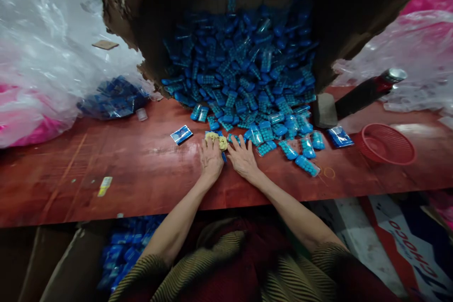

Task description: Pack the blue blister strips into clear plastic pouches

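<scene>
My left hand (211, 158) presses a pale yellow crumpled wad, perhaps cloth or sponge (221, 142), against the table, fingers curled over it. Bits of something blue show beneath the wad, mostly hidden. Close by on the right, my right hand (243, 158) lies with its fingers spread, the tips at the front edge of small clear containers with blue caps and blue beads (264, 130). Left of the hands is a flat blue packet with a white border (181, 135).
A torn cardboard box (148, 23) full of such containers opens toward me. On the right are a red plastic basket (387, 144), a dark bottle-like cylinder (368, 92) and another blue packet (340, 137). Plastic bags (38, 66) flank the red table (141, 170).
</scene>
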`<state>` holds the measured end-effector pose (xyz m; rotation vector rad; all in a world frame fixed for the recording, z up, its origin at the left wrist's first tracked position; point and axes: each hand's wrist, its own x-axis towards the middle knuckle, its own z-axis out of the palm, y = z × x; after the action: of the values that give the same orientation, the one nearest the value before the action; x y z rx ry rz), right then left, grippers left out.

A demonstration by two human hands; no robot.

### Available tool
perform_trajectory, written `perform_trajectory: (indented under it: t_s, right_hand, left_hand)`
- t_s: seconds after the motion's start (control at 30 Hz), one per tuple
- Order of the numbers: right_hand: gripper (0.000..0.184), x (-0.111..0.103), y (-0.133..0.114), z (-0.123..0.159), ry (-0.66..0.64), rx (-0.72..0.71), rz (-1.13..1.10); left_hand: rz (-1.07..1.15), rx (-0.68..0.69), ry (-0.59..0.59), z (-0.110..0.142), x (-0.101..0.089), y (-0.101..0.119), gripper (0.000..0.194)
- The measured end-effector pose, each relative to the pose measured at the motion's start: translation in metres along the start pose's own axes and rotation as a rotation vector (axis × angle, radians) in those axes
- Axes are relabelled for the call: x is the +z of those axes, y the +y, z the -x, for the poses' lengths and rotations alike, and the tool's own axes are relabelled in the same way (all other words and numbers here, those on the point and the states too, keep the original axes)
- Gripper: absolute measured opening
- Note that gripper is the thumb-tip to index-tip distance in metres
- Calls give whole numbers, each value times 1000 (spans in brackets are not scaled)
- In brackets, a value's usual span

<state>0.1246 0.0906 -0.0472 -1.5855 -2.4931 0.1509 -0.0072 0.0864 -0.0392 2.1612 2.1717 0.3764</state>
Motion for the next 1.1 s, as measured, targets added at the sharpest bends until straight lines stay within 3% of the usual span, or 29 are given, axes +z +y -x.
perform_trajectory:
  t_s: [0.23,0.4,0.6,0.77,0.83,0.97,1.1]
  right_hand:
    - [45,0,0,0,-13,2,15]
    - [44,0,0,0,-25,-9,26]
    - [43,-1,1,1,-7,-5,30]
    - [41,-2,1,2,-14,-22,36]
    - [41,-1,1,2,-17,-24,35]
    - [44,0,3,1,-16,-26,11]
    - [42,-6,1,4,25,13,-48]
  left_hand:
    - [115,-217,254,-18,-15,10,43]
    - [15,-166,63,-28,-6,16,42]
    - [17,-114,140,-7,-24,14,36]
    - [-107,-52,-41,19,-11,22,30]
    - [-98,-28,-46,20,-7,22,29]
    - [17,-73,124,17,-22,6,31]
    - [102,-245,329,15,-45,-42,36]
